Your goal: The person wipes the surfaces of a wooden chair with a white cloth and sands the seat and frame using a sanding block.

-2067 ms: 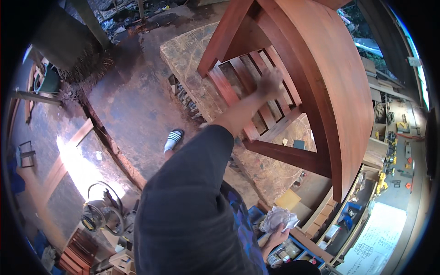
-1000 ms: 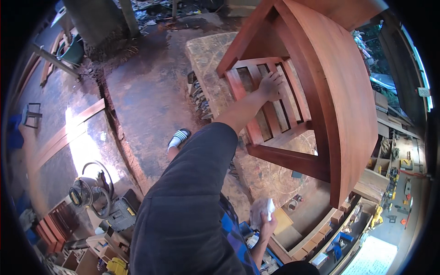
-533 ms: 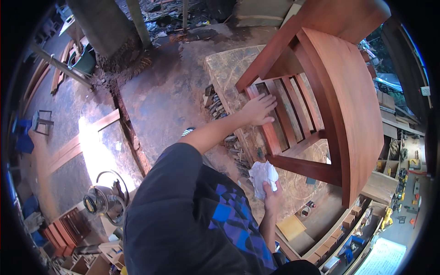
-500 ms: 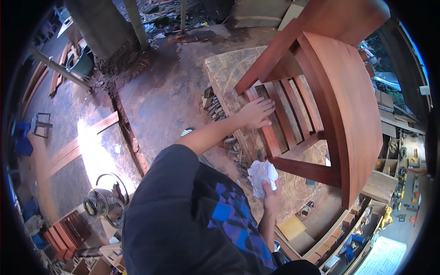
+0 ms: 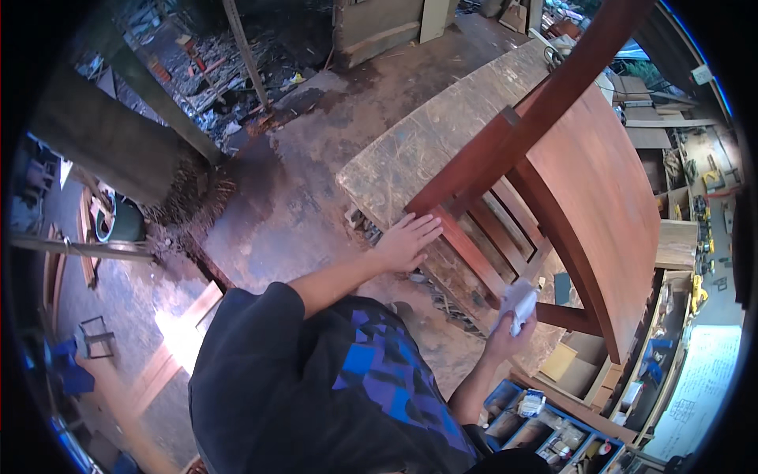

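A reddish-brown wooden chair (image 5: 604, 186) lies tipped on the scuffed worktable (image 5: 430, 130), its curved broad panel to the right. Several slats (image 5: 496, 225) run between its rails. My left hand (image 5: 408, 243) rests flat, fingers stretched, near the corner where a slat meets a thick leg; its fingertips touch the wood. Crumpled in my right hand (image 5: 512, 338) is a white cloth (image 5: 519, 304), held against or close to the near end of the lower rail. Part of that rail is hidden behind the cloth.
Blue-edged trays (image 5: 530, 434) with small items stand at the lower right, beside a yellow board (image 5: 558, 361) and a large written sheet (image 5: 701, 387). A thick trunk (image 5: 110, 138) and a dark green bucket (image 5: 122, 220) are at the left. A small stool (image 5: 96, 338) stands on the floor.
The view has shifted. My left hand has moved along the slat toward the corner by the leg. My right hand has brought the cloth up to the lower rail.
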A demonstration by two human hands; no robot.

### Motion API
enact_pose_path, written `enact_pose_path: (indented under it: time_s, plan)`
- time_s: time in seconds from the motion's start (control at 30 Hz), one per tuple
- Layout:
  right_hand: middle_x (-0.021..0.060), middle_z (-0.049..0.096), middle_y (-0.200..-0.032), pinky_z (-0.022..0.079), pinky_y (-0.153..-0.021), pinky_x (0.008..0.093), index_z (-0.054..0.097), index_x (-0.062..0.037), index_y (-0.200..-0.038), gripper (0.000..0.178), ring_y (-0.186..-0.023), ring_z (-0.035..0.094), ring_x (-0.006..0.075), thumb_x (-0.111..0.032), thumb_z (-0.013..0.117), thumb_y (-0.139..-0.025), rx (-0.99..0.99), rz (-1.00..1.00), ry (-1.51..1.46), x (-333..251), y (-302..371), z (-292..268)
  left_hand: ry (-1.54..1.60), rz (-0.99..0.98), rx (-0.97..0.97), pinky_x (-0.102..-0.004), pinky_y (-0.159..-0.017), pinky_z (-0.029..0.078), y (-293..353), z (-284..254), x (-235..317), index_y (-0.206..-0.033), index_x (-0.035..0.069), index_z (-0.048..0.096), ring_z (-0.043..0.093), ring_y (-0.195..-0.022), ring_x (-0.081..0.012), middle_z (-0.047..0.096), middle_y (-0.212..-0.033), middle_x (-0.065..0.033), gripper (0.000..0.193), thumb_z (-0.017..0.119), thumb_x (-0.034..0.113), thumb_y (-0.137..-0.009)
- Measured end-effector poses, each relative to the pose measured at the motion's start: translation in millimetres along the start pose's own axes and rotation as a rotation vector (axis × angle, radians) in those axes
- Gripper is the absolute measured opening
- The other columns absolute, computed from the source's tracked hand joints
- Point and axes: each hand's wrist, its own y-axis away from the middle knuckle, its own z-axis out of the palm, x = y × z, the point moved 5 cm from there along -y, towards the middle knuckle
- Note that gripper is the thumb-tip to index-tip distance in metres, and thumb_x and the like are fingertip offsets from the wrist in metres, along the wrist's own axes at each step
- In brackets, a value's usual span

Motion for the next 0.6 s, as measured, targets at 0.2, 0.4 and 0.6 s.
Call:
enact_pose_path:
  time_s: [0.2,0.4,0.6]
  plan:
    - [0.0161,0.036,-0.164,0.005,-0.125,0.0615,0.033,-0.0051,-0.16,0.093,-0.156,0.019,0.0412,0.003,0.057,-0.07,-0.522,-0.249,0.769,36,35,175,0.181,-0.01,0.104,-0.0428,-0.112,0.043,27,-23,-48,-0.138,0.007,0.061,0.055,-0.133,-0.0317,0.058,-0.145,-0.0146,0.052,0.064,0.03,-0.091]
    - [0.0145,0.038,-0.161,0.011,-0.123,0.0615,0.04,-0.0069,-0.155,0.083,-0.149,0.03,0.0405,-0.004,0.06,-0.075,-0.505,-0.153,0.584,-26,26,268,0.425,-0.673,-0.178,-0.0403,-0.095,0.054,2,-54,-126,-0.126,0.015,0.071,0.067,-0.113,-0.0308,0.07,-0.124,-0.0164,0.035,0.061,0.028,-0.095]
    - [0.0148,0.043,-0.159,0.015,-0.122,0.0622,0.042,-0.008,-0.155,0.084,-0.15,0.031,0.0415,0.0,0.057,-0.073,-0.405,-0.109,0.743,11,32,206,0.388,-0.1,0.241,-0.0435,-0.108,0.045,-114,-42,-169,-0.138,0.013,0.064,0.058,-0.13,-0.0306,0.063,-0.139,-0.0136,0.045,0.055,0.037,-0.101]
